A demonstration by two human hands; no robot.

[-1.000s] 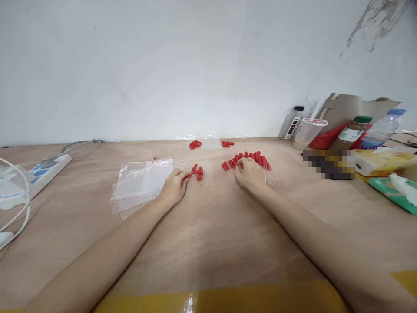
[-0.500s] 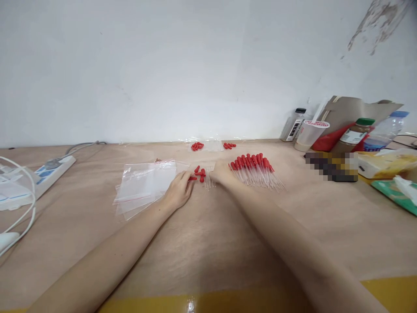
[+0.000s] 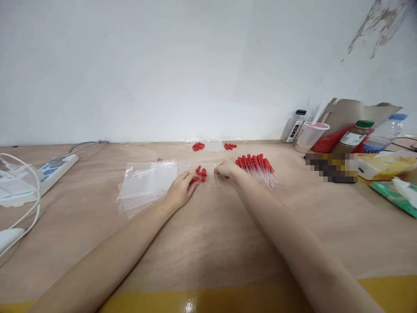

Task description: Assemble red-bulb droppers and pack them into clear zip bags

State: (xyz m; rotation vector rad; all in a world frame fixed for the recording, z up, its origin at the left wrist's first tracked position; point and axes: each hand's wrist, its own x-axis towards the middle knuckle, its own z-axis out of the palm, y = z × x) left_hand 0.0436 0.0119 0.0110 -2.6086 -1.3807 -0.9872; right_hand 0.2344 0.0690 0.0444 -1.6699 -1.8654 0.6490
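Note:
My left hand (image 3: pixel 180 190) rests on the table with its fingers curled, pinching a red rubber bulb (image 3: pixel 194 180) at its fingertips. Just right of it lie a few more loose red bulbs (image 3: pixel 201 172) and a small row of clear glass tubes (image 3: pixel 212 178). My right hand (image 3: pixel 224 168) hovers at the right end of those tubes, fingers bent and pinched over them; what it grips is too small to name. A fan of assembled red-capped droppers (image 3: pixel 257 167) lies right of my right hand. A stack of clear zip bags (image 3: pixel 146 184) lies left of my left hand.
Two bags of red bulbs (image 3: pixel 211 145) sit near the wall. A power strip (image 3: pixel 42 174) and white cables (image 3: pixel 19 208) occupy the left. A cup (image 3: pixel 309 134), bottles (image 3: pixel 353 134), a cardboard piece and packets (image 3: pixel 387 165) crowd the right. A yellow strip runs along the table's near edge.
My right hand left the fan of droppers and moved left to the small row of glass tubes. My left hand stayed by the loose bulbs, shifting slightly right.

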